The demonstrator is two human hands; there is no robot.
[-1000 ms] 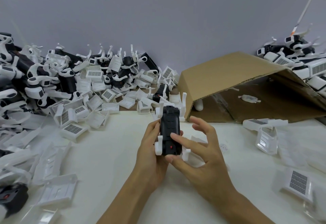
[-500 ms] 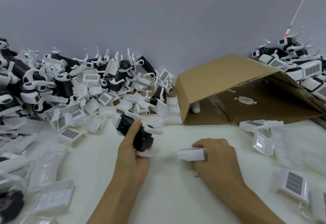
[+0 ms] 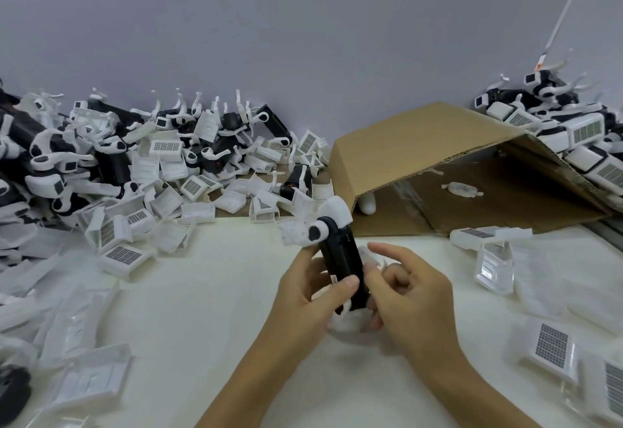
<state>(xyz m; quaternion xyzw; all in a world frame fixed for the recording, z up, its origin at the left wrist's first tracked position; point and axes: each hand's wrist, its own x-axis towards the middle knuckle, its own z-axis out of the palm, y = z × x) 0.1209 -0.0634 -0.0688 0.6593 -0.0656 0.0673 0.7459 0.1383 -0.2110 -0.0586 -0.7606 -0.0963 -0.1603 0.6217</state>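
Keep the unit (image 3: 342, 259) steady in the left hand (image 3: 313, 296), whose fingers and thumb wrap its black body. Seat the white piece (image 3: 344, 323) at its near end squarely before pressing, so nothing twists. The right hand (image 3: 411, 303) curls against the unit's lower right side; blur hides whether it pinches anything. The unit is tilted above the table (image 3: 202, 292), near centre. It is a slim black block with a white fitting (image 3: 332, 215) at its far end.

Bare surface (image 3: 215, 299) lay open front centre. Heap of plastic parts (image 3: 141, 171) blocked left and back; tipped cardboard box (image 3: 421, 144) blocked back right; clear packs (image 3: 553, 346) crowded right edge; white trays (image 3: 87, 383) cluttered near left.
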